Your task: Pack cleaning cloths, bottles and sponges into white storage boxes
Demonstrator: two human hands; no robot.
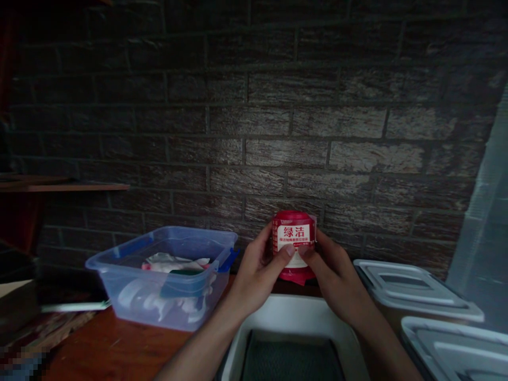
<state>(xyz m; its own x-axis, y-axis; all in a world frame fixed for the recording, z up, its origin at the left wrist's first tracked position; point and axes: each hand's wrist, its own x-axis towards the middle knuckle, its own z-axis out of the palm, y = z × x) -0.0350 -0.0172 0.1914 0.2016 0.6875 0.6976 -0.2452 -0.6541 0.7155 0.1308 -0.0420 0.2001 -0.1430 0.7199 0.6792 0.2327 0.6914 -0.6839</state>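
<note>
A red roll of garbage bags [292, 269] stands upright between my hands, its white label with Chinese characters facing me. My left hand [257, 272] wraps its left side, thumb pressed on the label. On the other side, my right hand [331, 270] curls round the roll, with its thumb also on the label. The fingers behind the roll are largely hidden. Below my hands sits a white bin [301, 304] with a dark green textured thing [291, 362] inside.
A clear bluish plastic box [146, 301] holding white crumpled items stands left on the wooden table [107, 352]. Two pale lids, a farther lid [413, 288] and a nearer lid [460, 349], lie at right. Behind rises a dark brick wall [254, 127]; a shelf [79, 186] juts in at left.
</note>
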